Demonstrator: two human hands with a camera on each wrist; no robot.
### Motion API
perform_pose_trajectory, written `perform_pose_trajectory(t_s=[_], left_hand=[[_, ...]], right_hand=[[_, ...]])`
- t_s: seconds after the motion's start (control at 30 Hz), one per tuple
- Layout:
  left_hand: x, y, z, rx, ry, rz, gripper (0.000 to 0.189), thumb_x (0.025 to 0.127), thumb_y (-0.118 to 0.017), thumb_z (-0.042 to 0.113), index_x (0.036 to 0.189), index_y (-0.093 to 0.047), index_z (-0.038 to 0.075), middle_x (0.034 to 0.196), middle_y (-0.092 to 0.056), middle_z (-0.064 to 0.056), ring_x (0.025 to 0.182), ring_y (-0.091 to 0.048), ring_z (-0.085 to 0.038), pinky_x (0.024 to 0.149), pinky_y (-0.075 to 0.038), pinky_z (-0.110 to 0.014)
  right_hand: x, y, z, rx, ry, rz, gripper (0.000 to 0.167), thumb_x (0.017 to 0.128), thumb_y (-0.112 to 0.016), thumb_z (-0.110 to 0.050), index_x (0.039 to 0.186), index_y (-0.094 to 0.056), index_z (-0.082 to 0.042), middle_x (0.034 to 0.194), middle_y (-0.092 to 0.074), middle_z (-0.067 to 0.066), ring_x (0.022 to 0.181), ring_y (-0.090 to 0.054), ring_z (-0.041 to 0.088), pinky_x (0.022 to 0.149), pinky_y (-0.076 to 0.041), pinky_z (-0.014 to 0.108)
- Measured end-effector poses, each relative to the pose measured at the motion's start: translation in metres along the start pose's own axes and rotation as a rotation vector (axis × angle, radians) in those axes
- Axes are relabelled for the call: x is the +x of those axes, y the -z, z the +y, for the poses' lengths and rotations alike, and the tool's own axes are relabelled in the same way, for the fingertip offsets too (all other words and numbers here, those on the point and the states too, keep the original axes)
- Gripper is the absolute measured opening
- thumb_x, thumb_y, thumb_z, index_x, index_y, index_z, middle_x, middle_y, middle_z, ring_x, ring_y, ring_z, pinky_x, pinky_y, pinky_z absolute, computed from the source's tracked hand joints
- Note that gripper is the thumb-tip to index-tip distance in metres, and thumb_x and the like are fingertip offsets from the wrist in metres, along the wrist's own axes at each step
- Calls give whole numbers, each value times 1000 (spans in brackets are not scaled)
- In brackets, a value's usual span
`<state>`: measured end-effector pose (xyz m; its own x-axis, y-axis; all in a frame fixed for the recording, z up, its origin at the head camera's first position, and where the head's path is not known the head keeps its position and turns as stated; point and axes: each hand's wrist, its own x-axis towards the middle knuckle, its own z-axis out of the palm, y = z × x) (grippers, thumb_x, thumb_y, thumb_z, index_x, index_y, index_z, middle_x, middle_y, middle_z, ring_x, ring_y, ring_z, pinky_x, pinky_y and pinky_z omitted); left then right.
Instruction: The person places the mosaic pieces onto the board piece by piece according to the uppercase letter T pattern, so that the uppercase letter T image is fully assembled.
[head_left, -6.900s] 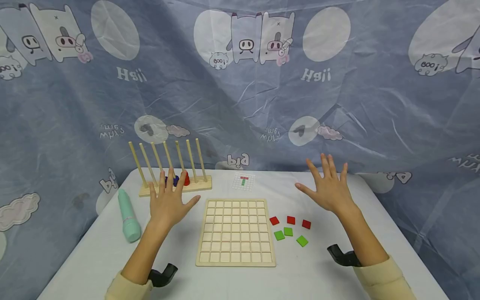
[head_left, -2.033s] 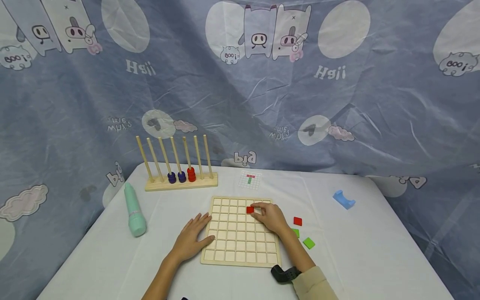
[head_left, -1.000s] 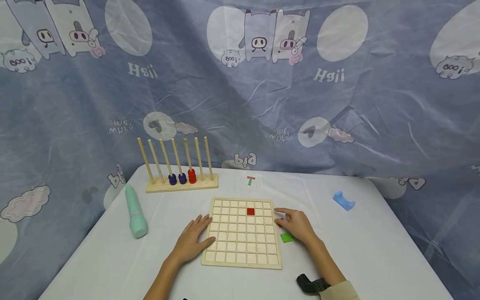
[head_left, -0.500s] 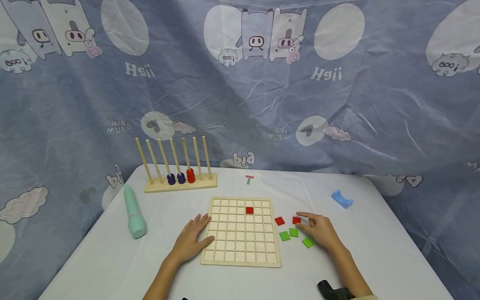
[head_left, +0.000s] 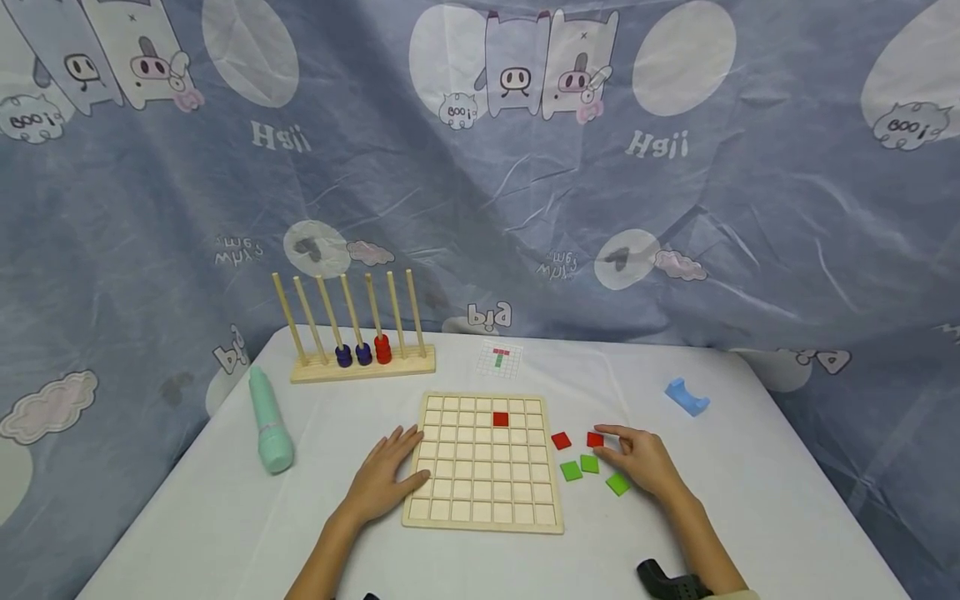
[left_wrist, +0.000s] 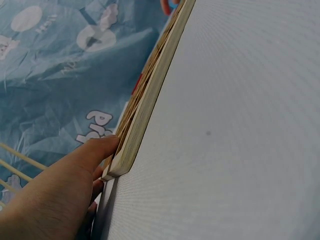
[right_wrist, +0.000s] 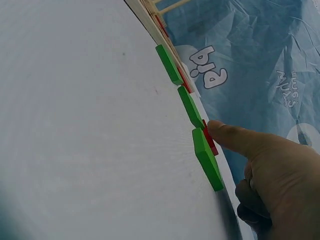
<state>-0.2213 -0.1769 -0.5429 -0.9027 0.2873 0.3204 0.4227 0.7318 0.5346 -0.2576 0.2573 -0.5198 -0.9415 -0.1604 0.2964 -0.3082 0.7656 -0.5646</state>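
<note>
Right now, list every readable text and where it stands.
"BOO i": printed clouds on the blue-grey cartoon-printed fabric backdrop.
"Hgii" or "Haji", second letter unclear: same backdrop.
"pig", apparently: backdrop, lower down.
Flipped, probably "why me?": backdrop, too blurred to confirm.
No other readable text.

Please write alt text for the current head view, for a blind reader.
A person's right hand pinches a red tile right of a wooden grid board, whose left edge the left hand touches. One board square holds a second red tile; a third red tile and three green tiles lie nearby. A peg rack and pattern card are behind.
</note>
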Motion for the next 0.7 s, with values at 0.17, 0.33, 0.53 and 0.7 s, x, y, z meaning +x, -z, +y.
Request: perform_pose_trajectory(t_s=[0.17, 0.33, 0.53, 0.7], left_hand=[[0, 0, -1, 7, 27, -26, 68, 85, -60, 48, 139, -43, 12, 145, -36, -3, 136, -24, -26, 110, -15, -46], [0, 1, -1, 9, 26, -32, 68, 85, -60, 48, 139, -42, 12, 145, -36, -3, 136, -24, -26, 110, -15, -46], [1, 3, 4, 7, 22, -24, 66, 84, -62, 44, 138, -44, 10, 144, -38, -6, 135, -26, -29, 110, -17, -48], [1, 3, 5, 11, 30, -27, 66, 84, -62, 45, 137, -44, 9, 144, -38, -7, 135, -26, -29, 110, -16, -49]], right_hand=[[0, -1, 2, -4, -4, -2, 39, 74, -77, -32, 107, -70, -12, 47, -31, -8, 43, -26, 6, 39, -24, 22], [-1, -2, 3, -19, -18, -14, 40, 74, -77, -32, 107, -70, -11, 49, -32, -7, 44, -27, 7, 40, -24, 22], [-1, -2, 3, -28, -24, -15, 39, 74, -77, -31, 107, -70, -10, 48, -33, -7, 43, -29, 8, 40, -24, 22], [-1, -2, 2, -29, -22, -14, 38, 75, -77, -30, 106, -70, -10, 48, -33, -7, 43, -29, 8, 40, -24, 22]])
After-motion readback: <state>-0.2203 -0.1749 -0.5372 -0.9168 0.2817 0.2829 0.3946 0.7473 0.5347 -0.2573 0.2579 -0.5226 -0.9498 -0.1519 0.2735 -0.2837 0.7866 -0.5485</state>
